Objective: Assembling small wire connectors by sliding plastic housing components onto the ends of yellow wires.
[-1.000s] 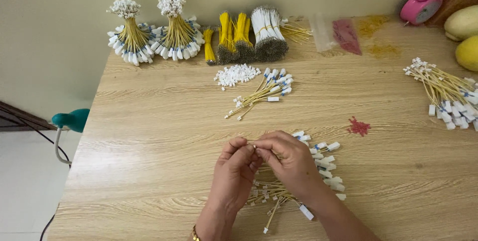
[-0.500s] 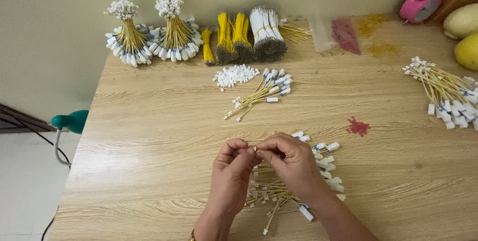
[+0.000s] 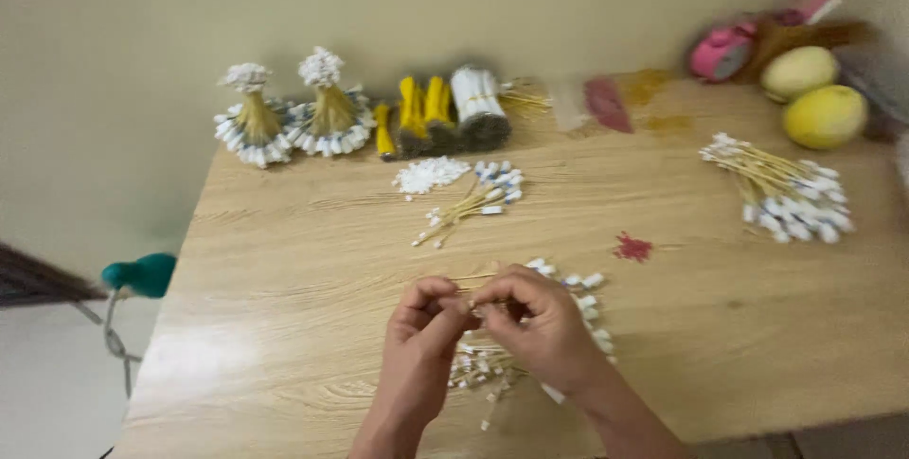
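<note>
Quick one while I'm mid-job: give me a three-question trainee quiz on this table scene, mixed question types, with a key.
1. True or false: the left hand and right hand meet fingertip to fingertip above the light wooden table.
2. Multiple choice: the two round yellow-green fruits sit at the table's A) near left corner, B) far right corner, C) centre.
3. Fill in: the small red stain lies to the ___ of the hands.

Key
1. True; they pinch a small piece too blurred to identify, over a loose pile of thin yellow wires with white plastic ends.
2. B
3. right
</note>
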